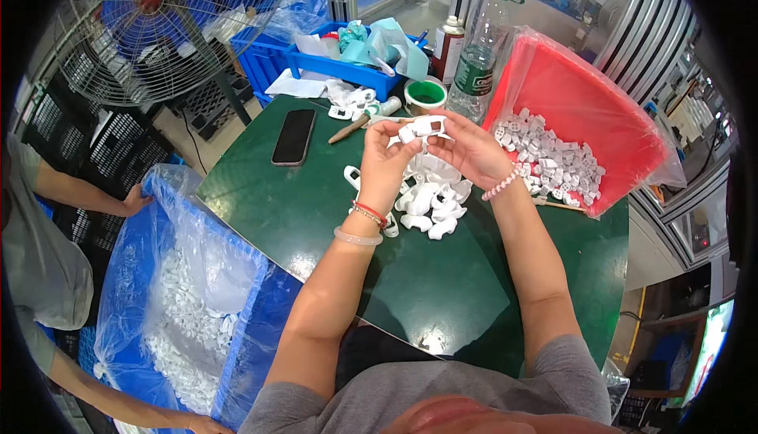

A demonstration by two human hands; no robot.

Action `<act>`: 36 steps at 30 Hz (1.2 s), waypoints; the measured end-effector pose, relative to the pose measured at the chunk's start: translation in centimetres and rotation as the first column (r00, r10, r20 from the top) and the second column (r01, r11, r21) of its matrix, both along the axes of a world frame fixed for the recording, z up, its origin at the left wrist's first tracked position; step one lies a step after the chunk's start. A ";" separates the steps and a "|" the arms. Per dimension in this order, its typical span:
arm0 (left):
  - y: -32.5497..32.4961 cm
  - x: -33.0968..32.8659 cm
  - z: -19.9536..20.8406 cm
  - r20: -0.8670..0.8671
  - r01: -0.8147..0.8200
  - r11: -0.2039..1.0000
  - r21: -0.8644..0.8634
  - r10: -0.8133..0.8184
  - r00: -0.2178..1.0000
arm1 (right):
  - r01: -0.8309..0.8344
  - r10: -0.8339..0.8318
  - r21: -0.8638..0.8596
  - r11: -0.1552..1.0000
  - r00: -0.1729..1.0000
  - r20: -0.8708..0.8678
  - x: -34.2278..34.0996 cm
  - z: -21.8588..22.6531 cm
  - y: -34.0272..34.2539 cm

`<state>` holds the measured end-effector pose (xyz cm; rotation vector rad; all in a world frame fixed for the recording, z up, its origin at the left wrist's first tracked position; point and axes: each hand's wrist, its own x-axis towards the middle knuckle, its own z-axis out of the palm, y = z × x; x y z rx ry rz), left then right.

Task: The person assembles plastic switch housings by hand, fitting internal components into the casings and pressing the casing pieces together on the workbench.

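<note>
Above the middle of the green table point(316, 197), my left hand point(383, 158) and my right hand point(474, 152) are close together. Their fingertips grip a small white plastic part point(426, 128) with a dark rectangular opening. I cannot tell whether it is one piece or two pressed together. Under my hands lies a loose pile of white plastic shells point(434, 205), partly hidden by my fingers. To the right, a red bin point(584, 110) lined with clear film holds many small grey-white pieces point(545, 154).
A phone point(293, 137), a tub of green stuff point(425, 95), a plastic bottle point(478, 59) and a spray can point(448, 47) stand or lie around the table. Behind is a cluttered blue crate point(339, 67). At left are a fan point(158, 24), a film-lined blue bin point(249, 308) and another person point(47, 245) holding it.
</note>
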<state>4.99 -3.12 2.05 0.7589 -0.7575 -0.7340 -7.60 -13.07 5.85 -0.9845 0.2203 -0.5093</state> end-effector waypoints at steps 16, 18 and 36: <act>0.1 0.3 -0.1 -0.091 0.006 0.998 0.062 -0.001 0.996 | 0.020 -0.020 0.004 1.000 0.999 0.035 0.3 -0.5 0.2; 0.0 0.5 -0.2 -0.090 -0.015 0.998 0.061 0.020 0.996 | 0.012 -0.012 -0.006 1.000 0.999 0.035 0.3 -0.2 0.3; 0.0 0.1 0.2 0.026 0.018 1.000 0.008 -0.018 0.999 | 0.032 -0.032 -0.041 0.999 0.999 0.008 0.1 -0.6 0.1</act>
